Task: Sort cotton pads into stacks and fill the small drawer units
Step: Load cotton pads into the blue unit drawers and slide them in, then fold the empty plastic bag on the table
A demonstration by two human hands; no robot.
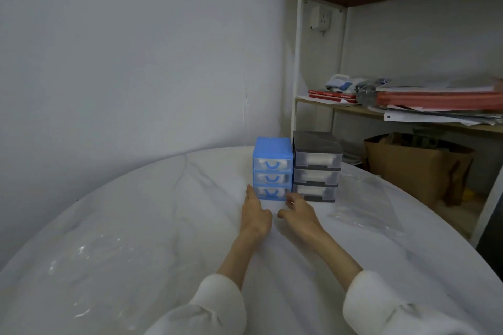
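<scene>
My left hand [254, 211], fingers straight and holding nothing, touches the blue drawer unit [272, 168] at twelve o'clock, my loosely curled right hand [298, 212] holds nothing, and the grey drawer unit [317, 166] at one o'clock shows white pads in all three drawers, so filling looks nearly finished.

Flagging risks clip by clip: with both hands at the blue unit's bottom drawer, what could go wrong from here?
1. The left hand and right hand flank the blue drawer unit; a pull could slide or tip it.
2. It stands right beside the grey drawer unit, which could get nudged.
</scene>
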